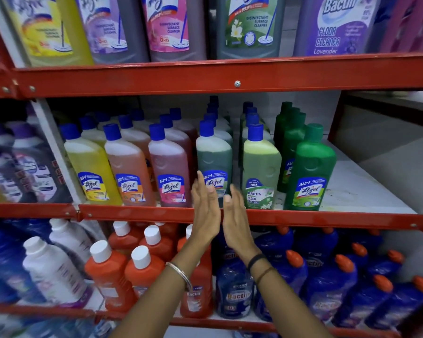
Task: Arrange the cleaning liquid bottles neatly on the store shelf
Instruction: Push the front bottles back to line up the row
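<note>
Left hand: the left hand (pixel 205 211) is flat, fingers straight and together, empty, just in front of the dark green bottle (pixel 214 157).
Right hand: the right hand (pixel 236 215) is flat too, palm facing the left one, holding nothing.
Bottles: yellow bottle (pixel 91 164), orange bottle (pixel 127 167), pink bottle (pixel 169 167), pale green bottle (pixel 261 167) and bright green bottle (pixel 310 172) stand upright along the front of the middle shelf (pixel 291 217).

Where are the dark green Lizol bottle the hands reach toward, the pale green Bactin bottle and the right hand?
dark green Lizol bottle (pixel 214 154): head view, upper body.
pale green Bactin bottle (pixel 261 164): head view, body above label.
right hand (pixel 235 217): head view, palm.
</note>
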Demonstrator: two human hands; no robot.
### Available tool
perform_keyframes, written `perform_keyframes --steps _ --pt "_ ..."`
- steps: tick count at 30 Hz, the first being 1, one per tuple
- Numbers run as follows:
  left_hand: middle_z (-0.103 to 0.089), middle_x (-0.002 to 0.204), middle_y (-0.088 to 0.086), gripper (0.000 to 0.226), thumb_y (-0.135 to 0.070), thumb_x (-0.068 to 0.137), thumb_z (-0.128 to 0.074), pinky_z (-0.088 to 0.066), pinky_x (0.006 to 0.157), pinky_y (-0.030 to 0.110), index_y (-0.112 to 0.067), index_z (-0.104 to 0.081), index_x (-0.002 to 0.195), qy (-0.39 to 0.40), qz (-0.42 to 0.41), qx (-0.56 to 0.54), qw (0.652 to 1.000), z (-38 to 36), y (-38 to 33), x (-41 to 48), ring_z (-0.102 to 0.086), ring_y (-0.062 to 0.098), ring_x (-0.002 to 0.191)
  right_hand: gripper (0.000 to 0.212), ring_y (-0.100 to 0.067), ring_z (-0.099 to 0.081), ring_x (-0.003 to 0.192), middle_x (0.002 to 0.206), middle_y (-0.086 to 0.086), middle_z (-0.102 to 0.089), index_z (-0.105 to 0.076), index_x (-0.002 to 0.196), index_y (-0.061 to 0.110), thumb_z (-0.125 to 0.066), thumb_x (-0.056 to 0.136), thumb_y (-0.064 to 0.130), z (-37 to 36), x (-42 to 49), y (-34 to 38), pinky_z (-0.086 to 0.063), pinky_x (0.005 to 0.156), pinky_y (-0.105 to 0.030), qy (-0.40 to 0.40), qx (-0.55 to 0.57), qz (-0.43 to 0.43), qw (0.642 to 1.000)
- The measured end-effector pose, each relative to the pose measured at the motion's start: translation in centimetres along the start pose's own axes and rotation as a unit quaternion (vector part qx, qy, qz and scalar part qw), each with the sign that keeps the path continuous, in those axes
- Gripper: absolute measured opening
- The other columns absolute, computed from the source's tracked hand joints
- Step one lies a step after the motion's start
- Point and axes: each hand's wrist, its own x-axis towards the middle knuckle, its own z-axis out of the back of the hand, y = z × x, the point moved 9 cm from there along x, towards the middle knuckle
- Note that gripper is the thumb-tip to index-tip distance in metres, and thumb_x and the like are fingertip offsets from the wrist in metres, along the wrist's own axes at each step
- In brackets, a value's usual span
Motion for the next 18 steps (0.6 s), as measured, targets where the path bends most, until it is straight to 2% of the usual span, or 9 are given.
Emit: perform_keyframes --steps 1,3,4,6,8,11,15,18 --pt "-0.008 0.158 0.009 0.085 -0.074 0.078 -0.004 -0.006 0.120 0.039 -0.023 0.001 0.146 0.013 0.002 0.011 1.000 0.0 0.2 0.4 -0.005 0.020 0.145 0.060 -0.002 -0.010 0.141 0.160 -0.003 -0.014 -0.013 0.149 0.014 -0.021 0.097 0.044 -0.5 0.6 0.3 -0.005 0.113 -0.020 0.011 -0.009 -0.010 1.000" --pt "-0.010 0.157 0.009 0.090 -0.079 0.074 -0.003 -0.008 0.116 0.030 -0.026 0.008 0.145 0.040 -0.007 0.026 0.999 -0.1 0.5 0.9 -0.008 0.011 0.142 0.062 -0.006 -0.008 0.144 0.161 -0.003 -0.009 -0.007 0.150 0.015 -0.017 0.097 0.047 -0.8 1.8 0.6 -0.003 0.112 -0.021 0.012 -0.007 -0.037 0.999" --pt "-0.011 0.156 0.010 0.093 -0.083 0.069 -0.002 -0.009 0.112 0.025 -0.029 0.012 0.144 0.057 -0.011 0.038 0.998 -0.1 0.7 1.0 -0.010 0.007 0.139 0.062 -0.011 -0.010 0.146 0.161 -0.004 -0.011 -0.007 0.150 0.016 -0.016 0.097 0.047 -0.8 2.3 0.6 -0.006 0.113 -0.024 0.006 -0.006 -0.053 0.999" --pt "-0.012 0.156 0.012 0.092 -0.087 0.064 0.000 -0.011 0.107 0.023 -0.036 0.020 0.138 0.082 -0.016 0.071 0.994 -0.2 0.9 1.2 -0.016 0.012 0.138 0.060 -0.020 -0.018 0.146 0.159 -0.007 -0.019 -0.011 0.150 0.015 -0.016 0.098 0.045 -0.3 2.8 0.4 -0.012 0.116 -0.030 -0.008 -0.016 -0.070 0.997" --pt "-0.013 0.155 0.015 0.089 -0.088 0.062 0.002 -0.017 0.108 0.027 -0.041 0.025 0.133 0.095 -0.011 0.089 0.991 0.0 0.9 1.4 -0.022 0.023 0.139 0.057 -0.023 -0.023 0.144 0.157 -0.008 -0.024 -0.017 0.149 0.014 -0.018 0.099 0.042 0.2 2.8 0.5 -0.015 0.116 -0.033 -0.019 -0.021 -0.073 0.997" --pt "-0.021 0.150 0.020 0.085 -0.087 0.062 0.003 -0.024 0.113 0.041 -0.045 0.026 0.133 0.101 0.001 0.096 0.990 0.4 1.1 1.4 -0.032 0.031 0.134 0.053 -0.022 -0.027 0.143 0.156 -0.009 -0.029 -0.025 0.147 0.013 -0.020 0.100 0.036 0.7 2.5 0.6 -0.018 0.115 -0.031 -0.031 -0.017 -0.076 0.997" --pt "-0.024 0.148 0.021 0.067 -0.086 0.064 0.004 -0.027 0.111 0.050 -0.061 0.032 0.119 0.116 -0.014 0.106 0.987 0.7 1.3 0.7 -0.034 0.032 0.131 0.053 -0.020 -0.029 0.142 0.154 -0.008 -0.032 -0.030 0.145 0.013 -0.021 0.098 0.036 1.1 1.5 0.8 -0.019 0.114 -0.029 -0.045 -0.006 -0.068 0.997" --pt "-0.023 0.148 0.020 0.065 -0.084 0.067 0.001 -0.028 0.111 0.050 -0.060 0.032 0.119 0.132 -0.016 0.109 0.985 1.0 1.2 0.0 -0.033 0.030 0.132 0.051 -0.021 -0.029 0.142 0.154 -0.007 -0.033 -0.030 0.145 0.014 -0.022 0.099 0.036 1.2 0.8 0.7 -0.020 0.117 -0.033 -0.056 0.005 -0.080 0.995"
